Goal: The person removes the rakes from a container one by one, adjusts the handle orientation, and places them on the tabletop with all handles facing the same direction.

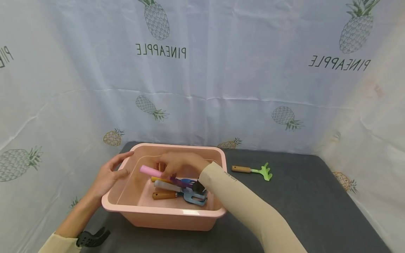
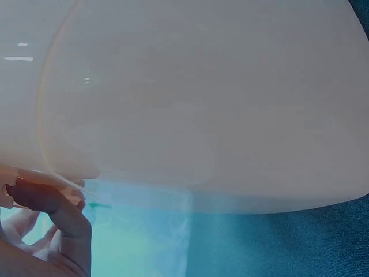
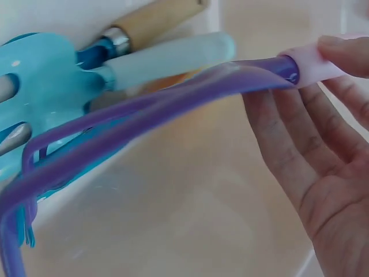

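Observation:
A pink plastic basin (image 1: 148, 208) stands on the dark table. My left hand (image 1: 105, 177) grips its left rim, also visible at the lower left of the left wrist view. Inside the basin, my right hand (image 1: 181, 162) holds a hand rake (image 3: 173, 109) by its pink handle, between thumb and fingers. The rake's purple neck and bent tines slant over the other tools. Beneath lie a blue garden fork (image 1: 193, 196) with a pale handle, a tool with a wooden handle (image 1: 165, 195), and a yellow-handled tool (image 1: 155, 179), partly hidden.
To the right of the basin lies a small green hand rake (image 1: 264, 172) with a wooden handle on the dark table (image 1: 300, 203). A white curtain (image 1: 205, 77) printed with pineapples hangs behind and at both sides.

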A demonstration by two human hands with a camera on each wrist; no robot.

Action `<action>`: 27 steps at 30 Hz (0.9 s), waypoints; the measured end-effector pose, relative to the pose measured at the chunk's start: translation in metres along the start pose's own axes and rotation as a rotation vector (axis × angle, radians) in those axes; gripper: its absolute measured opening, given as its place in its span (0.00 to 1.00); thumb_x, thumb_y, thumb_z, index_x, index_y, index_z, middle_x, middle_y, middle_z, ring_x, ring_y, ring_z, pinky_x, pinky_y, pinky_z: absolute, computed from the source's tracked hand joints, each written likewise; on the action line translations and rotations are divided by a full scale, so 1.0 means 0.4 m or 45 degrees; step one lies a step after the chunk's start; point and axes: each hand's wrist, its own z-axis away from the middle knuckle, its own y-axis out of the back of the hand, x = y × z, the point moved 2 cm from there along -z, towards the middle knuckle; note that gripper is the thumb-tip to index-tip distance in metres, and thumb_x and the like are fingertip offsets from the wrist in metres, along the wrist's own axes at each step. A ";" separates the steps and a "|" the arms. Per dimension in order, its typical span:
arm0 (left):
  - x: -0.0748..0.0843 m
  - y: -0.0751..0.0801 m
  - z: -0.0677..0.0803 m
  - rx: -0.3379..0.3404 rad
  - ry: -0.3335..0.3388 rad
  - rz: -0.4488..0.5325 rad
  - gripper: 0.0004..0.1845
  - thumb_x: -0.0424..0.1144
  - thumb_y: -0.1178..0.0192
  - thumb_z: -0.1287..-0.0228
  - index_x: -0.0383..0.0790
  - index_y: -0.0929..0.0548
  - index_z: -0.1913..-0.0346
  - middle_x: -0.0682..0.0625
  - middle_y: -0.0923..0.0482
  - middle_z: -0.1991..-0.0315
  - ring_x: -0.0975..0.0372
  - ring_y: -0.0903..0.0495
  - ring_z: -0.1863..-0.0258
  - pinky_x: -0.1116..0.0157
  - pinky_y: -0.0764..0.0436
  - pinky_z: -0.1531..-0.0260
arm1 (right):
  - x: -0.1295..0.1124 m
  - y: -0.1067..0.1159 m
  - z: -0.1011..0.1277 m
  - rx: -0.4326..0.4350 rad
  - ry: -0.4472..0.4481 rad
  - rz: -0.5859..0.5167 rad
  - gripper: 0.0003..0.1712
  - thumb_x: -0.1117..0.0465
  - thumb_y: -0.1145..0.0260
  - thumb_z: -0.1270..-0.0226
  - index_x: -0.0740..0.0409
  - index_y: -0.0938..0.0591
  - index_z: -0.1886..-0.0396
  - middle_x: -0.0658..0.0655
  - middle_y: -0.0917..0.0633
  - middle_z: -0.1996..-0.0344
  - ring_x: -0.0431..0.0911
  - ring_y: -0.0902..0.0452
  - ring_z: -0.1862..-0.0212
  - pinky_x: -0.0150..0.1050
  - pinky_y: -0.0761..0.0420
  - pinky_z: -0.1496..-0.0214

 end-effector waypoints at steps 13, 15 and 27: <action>-0.006 0.001 0.000 0.009 0.028 -0.001 0.33 0.33 0.43 0.30 0.44 0.32 0.22 0.40 0.39 0.21 0.69 0.35 0.34 0.79 0.23 0.53 | -0.004 0.029 0.029 0.039 0.056 -0.095 0.18 0.63 0.31 0.42 0.55 0.21 0.51 0.52 0.21 0.62 0.48 0.22 0.63 0.43 0.16 0.58; -0.006 0.001 0.000 0.014 0.027 -0.001 0.33 0.33 0.43 0.30 0.43 0.32 0.23 0.39 0.39 0.22 0.73 0.35 0.36 0.79 0.23 0.53 | -0.007 0.033 0.032 0.047 0.053 -0.107 0.21 0.62 0.31 0.42 0.54 0.22 0.48 0.53 0.20 0.58 0.47 0.21 0.60 0.41 0.15 0.55; -0.004 -0.004 -0.008 0.013 0.057 -0.001 0.33 0.33 0.44 0.30 0.41 0.33 0.22 0.38 0.40 0.21 0.52 0.36 0.29 0.80 0.23 0.55 | -0.021 0.047 0.041 0.072 0.065 -0.116 0.19 0.64 0.35 0.40 0.56 0.23 0.48 0.55 0.19 0.59 0.49 0.19 0.61 0.45 0.12 0.53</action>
